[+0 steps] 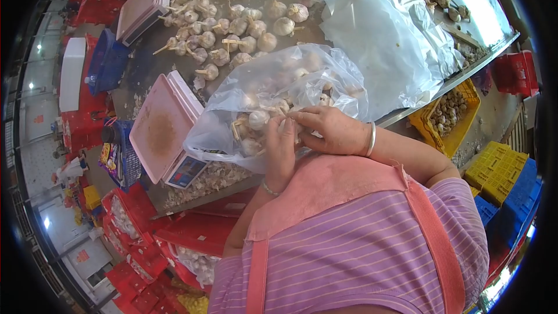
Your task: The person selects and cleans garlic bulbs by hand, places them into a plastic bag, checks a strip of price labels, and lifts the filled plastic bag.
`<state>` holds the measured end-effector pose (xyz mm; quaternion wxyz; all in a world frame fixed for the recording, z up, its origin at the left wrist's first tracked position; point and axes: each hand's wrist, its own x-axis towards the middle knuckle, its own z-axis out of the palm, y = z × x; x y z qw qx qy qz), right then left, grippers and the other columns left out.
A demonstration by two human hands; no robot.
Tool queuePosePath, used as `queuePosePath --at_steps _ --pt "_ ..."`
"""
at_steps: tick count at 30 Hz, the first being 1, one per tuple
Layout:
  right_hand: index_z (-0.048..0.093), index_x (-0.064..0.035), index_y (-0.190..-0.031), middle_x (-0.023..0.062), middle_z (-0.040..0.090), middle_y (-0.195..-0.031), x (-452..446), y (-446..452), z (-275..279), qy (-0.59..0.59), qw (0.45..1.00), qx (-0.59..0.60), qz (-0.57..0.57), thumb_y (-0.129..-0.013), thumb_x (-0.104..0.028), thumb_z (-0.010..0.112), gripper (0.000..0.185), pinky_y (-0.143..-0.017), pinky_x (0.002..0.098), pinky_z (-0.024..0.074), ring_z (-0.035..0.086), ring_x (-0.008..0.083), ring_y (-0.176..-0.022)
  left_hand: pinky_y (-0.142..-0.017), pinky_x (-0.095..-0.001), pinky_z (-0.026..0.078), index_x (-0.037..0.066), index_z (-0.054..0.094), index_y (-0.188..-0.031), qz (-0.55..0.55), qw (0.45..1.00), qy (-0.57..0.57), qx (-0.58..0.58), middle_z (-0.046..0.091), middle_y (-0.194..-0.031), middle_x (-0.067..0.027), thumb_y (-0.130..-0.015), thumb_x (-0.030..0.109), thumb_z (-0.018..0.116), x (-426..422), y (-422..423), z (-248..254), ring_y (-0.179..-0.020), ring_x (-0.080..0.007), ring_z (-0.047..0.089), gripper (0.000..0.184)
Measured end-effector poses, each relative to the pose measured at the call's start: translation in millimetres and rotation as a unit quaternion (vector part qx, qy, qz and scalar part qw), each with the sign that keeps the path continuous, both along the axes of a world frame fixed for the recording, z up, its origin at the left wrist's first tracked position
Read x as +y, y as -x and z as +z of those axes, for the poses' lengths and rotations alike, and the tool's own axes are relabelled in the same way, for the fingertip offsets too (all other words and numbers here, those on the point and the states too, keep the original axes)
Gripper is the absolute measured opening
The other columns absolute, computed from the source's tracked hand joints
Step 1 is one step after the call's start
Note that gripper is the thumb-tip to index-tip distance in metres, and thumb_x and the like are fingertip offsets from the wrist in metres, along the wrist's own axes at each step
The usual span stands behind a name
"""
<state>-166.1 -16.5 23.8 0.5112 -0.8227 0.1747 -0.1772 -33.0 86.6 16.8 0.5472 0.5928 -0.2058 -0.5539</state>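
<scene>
A clear plastic bag (224, 113) filled with garlic bulbs (258, 120) lies on the metal table close to my body. Both my hands are at its near side, fingertips meeting. My left hand (280, 154) is upright with its fingers close together against the plastic. From the other side my right hand (332, 129) reaches in, fingers bent and pinching the bag's film. The exact grip between the fingertips is partly hidden. Loose garlic bulbs (238, 26) are spread on the table beyond the bag.
A pink-topped scale (160, 125) stands left of the bag, another scale (142, 6) farther back. White plastic sheets (383, 40) lie to the right. A yellow crate (427, 125) of garlic sits below the table's right edge. Red crates (192, 227) stand at lower left, a blue basket (107, 61) at left.
</scene>
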Motion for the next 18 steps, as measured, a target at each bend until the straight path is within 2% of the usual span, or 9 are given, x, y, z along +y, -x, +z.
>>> queuePosePath --at_steps 1,4,7,10,18 --pt "0.051 0.0045 -0.117 0.0219 0.060 -0.101 2 -1 0 0.010 1.000 0.002 -0.006 -0.078 -0.005 0.057 0.041 -0.075 0.0399 0.0504 0.061 0.0364 -0.088 -0.075 -0.0287 0.051 0.001 0.042 -0.111 -0.006 0.999 -0.009 -0.046 0.051 -0.101 -0.0080 -0.098 0.026 0.041 1 0 -1 -0.093 -0.0117 0.052 0.028" --pt "0.050 0.0057 -0.116 0.0203 0.059 -0.094 3 -4 -5 0.014 1.000 -0.028 0.005 -0.076 -0.010 0.056 0.043 -0.074 0.0410 0.0502 0.060 0.0369 -0.085 -0.071 -0.0253 0.048 0.001 0.043 -0.106 -0.010 0.997 -0.021 -0.076 0.051 -0.096 -0.0056 -0.099 0.028 0.041 0 2 11 -0.087 -0.0093 0.050 0.028" --pt "0.048 0.0057 -0.115 0.0205 0.059 -0.092 7 -5 -5 0.019 1.000 -0.016 0.001 -0.076 -0.010 0.056 0.043 -0.073 0.0418 0.0501 0.060 0.0369 -0.083 -0.063 -0.0211 0.043 0.002 0.043 -0.104 -0.014 0.989 0.004 -0.147 0.049 -0.090 -0.0027 -0.099 0.027 0.041 4 0 3 -0.079 -0.0065 0.046 0.026" --pt "0.046 0.0058 -0.114 0.0205 0.059 -0.090 12 -9 3 0.056 0.998 0.024 -0.021 -0.075 -0.010 0.058 0.044 -0.071 0.0420 0.0499 0.060 0.0369 -0.082 -0.060 -0.0197 0.037 0.003 0.043 -0.101 0.008 0.994 0.021 -0.108 0.047 -0.086 -0.0007 -0.099 0.026 0.041 5 0 -6 -0.074 -0.0051 0.041 0.024" --pt "0.047 0.0048 -0.106 0.0212 0.059 -0.086 16 -14 -2 0.095 0.995 -0.004 -0.033 -0.074 -0.013 0.060 0.039 -0.068 0.0440 0.0485 0.060 0.0381 -0.078 -0.064 -0.0205 0.041 0.005 0.041 -0.107 0.027 0.998 0.034 -0.040 0.047 -0.093 -0.0025 -0.099 0.025 0.041 9 2 -1 -0.079 -0.0059 0.044 0.022"
